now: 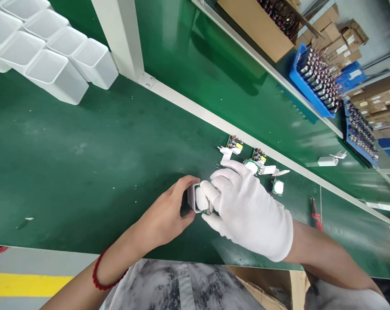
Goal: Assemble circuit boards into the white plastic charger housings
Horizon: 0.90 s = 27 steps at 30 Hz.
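My bare left hand [169, 211] is wrapped round a white plastic housing [191, 198], thumb and fingers on opposite sides. At the housing's open end sits a green circuit board with a round white part [201, 200], partly inside. My right hand [246, 206], in a white glove, has its fingers closed on that board from the right. How far the board goes in is hidden by the fingers. Just beyond the glove lie loose circuit boards [235, 143] with white plastic pieces [227, 153], and another small board with a white disc [278, 187].
White open-topped housings [57, 77] stand grouped at the upper left beside a white post [122, 38]. Red-handled pliers [316, 215] lie at the right. A white rail [195, 110] crosses the green bench [68, 172]. Blue trays [311, 94] of parts stand on the shelf behind.
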Each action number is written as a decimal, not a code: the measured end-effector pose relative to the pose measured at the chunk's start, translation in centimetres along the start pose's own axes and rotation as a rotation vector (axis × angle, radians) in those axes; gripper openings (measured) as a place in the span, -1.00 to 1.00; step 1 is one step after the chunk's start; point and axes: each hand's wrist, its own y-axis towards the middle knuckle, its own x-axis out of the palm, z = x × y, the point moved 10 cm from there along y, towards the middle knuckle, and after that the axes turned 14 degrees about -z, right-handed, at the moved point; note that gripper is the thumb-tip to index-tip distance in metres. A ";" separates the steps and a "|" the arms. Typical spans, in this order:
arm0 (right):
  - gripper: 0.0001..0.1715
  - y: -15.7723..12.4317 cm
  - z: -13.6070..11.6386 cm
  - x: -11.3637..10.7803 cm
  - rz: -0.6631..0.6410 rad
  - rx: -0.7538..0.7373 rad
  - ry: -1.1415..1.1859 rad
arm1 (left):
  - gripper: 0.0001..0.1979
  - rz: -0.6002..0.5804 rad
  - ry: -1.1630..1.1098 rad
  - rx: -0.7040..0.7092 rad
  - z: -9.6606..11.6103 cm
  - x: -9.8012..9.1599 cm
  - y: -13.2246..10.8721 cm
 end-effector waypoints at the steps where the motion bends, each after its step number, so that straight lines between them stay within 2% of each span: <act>1: -0.79 0.0 -0.1 0.0 -0.002 0.003 -0.010 | -0.43 0.001 0.000 0.004 0.0 0.0 0.0; 5: -0.75 0.2 -0.3 -0.3 -0.001 0.028 -0.048 | -0.42 0.001 0.000 0.018 0.0 0.0 0.1; 9: -0.80 0.3 -0.5 -0.6 -0.001 0.021 -0.038 | -0.40 0.001 -0.005 0.018 -0.1 0.0 0.1; 17: -0.72 0.7 -0.8 0.1 -0.048 0.040 -0.101 | -0.42 -0.006 0.004 0.004 0.1 -0.2 0.1; 21: -0.73 1.2 -1.3 -0.9 -0.035 0.024 -0.144 | -0.44 0.004 0.014 -0.010 0.0 -0.3 0.0; 23: -0.70 0.3 -1.1 -1.9 0.065 -0.027 -0.027 | -0.45 0.007 0.004 -0.009 -0.1 -0.3 0.0; 24: -0.68 -0.7 -0.6 -2.6 0.167 -0.033 0.055 | -0.44 0.003 -0.002 0.000 -0.1 -0.2 0.0; 26: -0.59 -3.5 1.4 -3.1 0.430 0.055 0.223 | -0.39 -0.011 -0.018 0.017 -0.1 -0.1 0.0; 27: -0.51 -5.1 2.6 -2.5 0.551 0.133 0.308 | -0.36 -0.024 -0.026 0.019 -0.1 0.0 0.1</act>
